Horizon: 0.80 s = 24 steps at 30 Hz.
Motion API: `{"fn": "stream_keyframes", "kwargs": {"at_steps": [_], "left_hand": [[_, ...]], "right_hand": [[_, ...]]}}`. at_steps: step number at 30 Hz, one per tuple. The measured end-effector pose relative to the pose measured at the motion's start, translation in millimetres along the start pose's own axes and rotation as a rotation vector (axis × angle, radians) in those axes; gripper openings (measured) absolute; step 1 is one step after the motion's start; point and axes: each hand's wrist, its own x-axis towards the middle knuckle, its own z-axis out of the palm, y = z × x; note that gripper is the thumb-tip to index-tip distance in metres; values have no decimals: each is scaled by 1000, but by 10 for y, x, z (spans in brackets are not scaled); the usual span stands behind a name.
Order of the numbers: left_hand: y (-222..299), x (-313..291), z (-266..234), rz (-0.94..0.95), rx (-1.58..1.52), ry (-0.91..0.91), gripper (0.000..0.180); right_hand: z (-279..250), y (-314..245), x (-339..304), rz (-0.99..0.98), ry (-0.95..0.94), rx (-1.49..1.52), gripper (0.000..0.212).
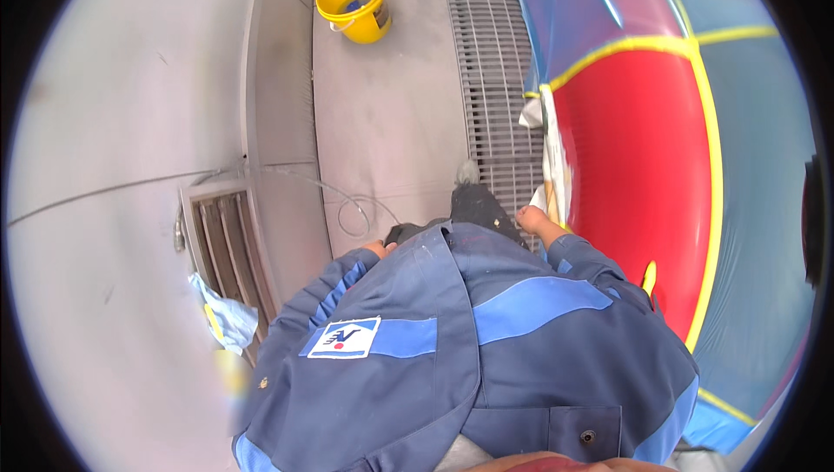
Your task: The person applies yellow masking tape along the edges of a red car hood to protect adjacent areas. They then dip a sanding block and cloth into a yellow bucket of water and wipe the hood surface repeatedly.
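Observation:
My right hand is low beside a glossy red curved panel, which is bordered with yellow tape. The fingers look curled, right under the lower end of a white sheet along the panel's edge. Whether they grip that sheet is not clear. My left hand hangs near my dark trouser leg; its fingers are mostly hidden, and no object shows in it. Translucent blue plastic film covers the surfaces around the red panel.
A yellow bucket with something blue inside stands ahead on the grey floor. Metal grating runs along the panel's side. Left are a grey wall, a slatted vent, a light blue cloth and a thin looped hose.

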Motion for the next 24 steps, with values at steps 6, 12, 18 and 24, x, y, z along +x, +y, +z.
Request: {"fn": "stream_keyframes", "kwargs": {"at_steps": [6, 12, 18, 24], "left_hand": [[799, 218, -1367, -120, -105, 475, 62], [1535, 1356, -4326, -153, 404, 503, 55], [1393, 2367, -6863, -90, 458, 679, 48], [1081, 3288, -8459, -230, -934, 740, 40]], "right_hand": [[-1874, -2172, 735, -399, 21, -212, 24], [-2568, -5860, 900, -1298, -39, 196, 35], [-3215, -7939, 1348, -1489, -68, 407, 30], [-3981, -8391, 1641, -1557, -21, 790, 19]]}}
